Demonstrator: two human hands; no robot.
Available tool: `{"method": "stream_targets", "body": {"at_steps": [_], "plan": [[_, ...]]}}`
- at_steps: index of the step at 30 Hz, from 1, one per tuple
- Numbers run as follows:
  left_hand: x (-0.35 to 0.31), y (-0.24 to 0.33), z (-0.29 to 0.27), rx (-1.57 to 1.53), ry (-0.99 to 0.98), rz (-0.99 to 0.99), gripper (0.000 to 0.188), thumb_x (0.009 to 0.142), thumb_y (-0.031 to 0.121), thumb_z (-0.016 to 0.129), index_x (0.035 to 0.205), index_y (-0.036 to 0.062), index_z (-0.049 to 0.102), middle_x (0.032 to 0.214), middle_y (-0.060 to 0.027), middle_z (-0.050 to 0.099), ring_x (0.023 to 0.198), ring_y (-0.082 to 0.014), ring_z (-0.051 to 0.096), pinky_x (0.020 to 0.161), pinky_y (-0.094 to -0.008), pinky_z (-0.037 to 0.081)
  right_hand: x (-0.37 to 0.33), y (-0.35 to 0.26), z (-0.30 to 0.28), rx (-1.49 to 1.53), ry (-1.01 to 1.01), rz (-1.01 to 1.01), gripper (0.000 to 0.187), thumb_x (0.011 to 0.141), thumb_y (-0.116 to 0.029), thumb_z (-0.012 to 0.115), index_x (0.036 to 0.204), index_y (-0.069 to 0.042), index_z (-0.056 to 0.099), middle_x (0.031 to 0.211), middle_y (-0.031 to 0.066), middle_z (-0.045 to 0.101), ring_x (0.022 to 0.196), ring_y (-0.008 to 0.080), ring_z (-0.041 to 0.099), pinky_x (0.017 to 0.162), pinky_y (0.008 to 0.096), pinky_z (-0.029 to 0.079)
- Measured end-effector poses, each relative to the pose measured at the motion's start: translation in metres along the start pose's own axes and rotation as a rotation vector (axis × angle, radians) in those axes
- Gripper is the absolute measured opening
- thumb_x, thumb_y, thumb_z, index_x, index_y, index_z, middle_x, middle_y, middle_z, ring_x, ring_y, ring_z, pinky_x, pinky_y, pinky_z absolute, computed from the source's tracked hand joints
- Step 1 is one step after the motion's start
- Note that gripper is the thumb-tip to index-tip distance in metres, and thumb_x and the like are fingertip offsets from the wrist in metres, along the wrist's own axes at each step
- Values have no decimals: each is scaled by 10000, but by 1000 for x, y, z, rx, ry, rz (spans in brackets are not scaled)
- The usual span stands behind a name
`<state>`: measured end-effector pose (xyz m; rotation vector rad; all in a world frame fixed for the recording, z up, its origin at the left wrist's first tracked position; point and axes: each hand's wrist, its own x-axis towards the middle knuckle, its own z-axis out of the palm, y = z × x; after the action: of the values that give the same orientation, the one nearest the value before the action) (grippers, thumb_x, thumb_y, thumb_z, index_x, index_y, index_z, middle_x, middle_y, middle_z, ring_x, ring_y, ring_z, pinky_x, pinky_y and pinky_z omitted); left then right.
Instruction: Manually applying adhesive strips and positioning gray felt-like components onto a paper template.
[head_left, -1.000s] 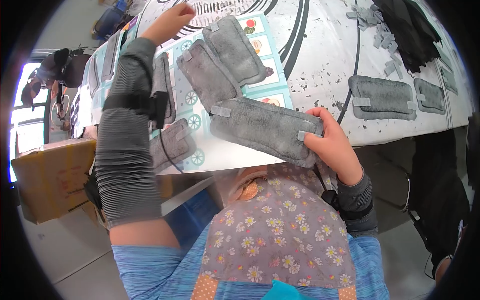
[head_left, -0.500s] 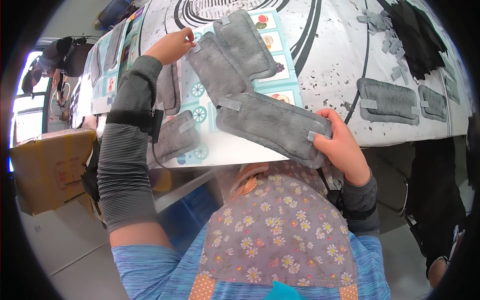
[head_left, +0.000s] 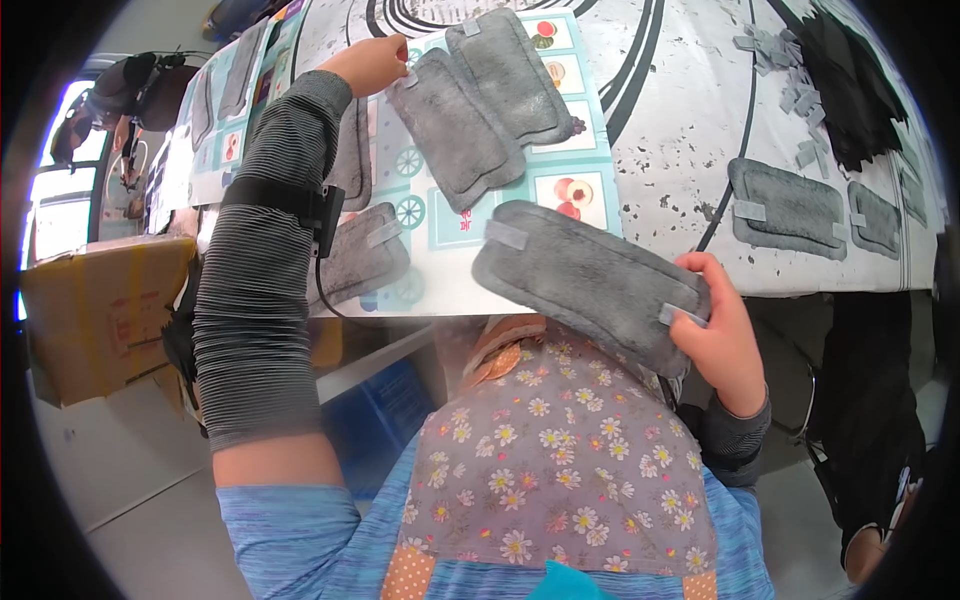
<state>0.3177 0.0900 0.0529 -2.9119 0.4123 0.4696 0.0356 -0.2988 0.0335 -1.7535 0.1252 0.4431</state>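
My right hand [head_left: 722, 335] grips the right end of a grey plush pad [head_left: 590, 275], thumb on the light grey tab there. This pad is held tilted over the table's front edge, and another tab shows at its left end. My left hand [head_left: 375, 66] is closed in a pinch beside the tabbed corner of a second grey pad [head_left: 460, 130]. Whatever those fingertips hold is hidden. A third grey pad [head_left: 512, 80] lies partly beneath the second. Both rest on a pale printed sheet [head_left: 450, 290] with fruit pictures.
More grey pads [head_left: 365, 255] lie left of the sheet's middle, and others [head_left: 790, 208] at the table's right. Loose grey tabs [head_left: 800, 95] are scattered beside a black cloth heap [head_left: 850, 90]. A cardboard box [head_left: 105, 320] stands at left below table height.
My right hand has drawn its pad right and slightly toward me, off the second pad's lower end. The left hand stays near the second pad's corner. The whole view has shifted a little.
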Motion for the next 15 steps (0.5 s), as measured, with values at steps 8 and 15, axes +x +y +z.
{"method": "stream_targets", "body": {"at_steps": [8,15], "plan": [[21,-43,36,-247,153,0,334,871,299,657,1070,37,603,885,-119,660,791,-244,622,745,-363,493,17,-28,-20,-391,70,-118,328,782,-95,600,1094,-20,528,846,211,614,796,388,612,726,395,483],[37,-32,19,-252,-106,-80,294,853,292,663,885,0,659,776,-57,626,720,-161,566,685,-330,473,51,-35,-18,-916,292,-367,277,817,-88,645,1078,-37,567,990,156,653,870,372,636,727,445,505]]}}
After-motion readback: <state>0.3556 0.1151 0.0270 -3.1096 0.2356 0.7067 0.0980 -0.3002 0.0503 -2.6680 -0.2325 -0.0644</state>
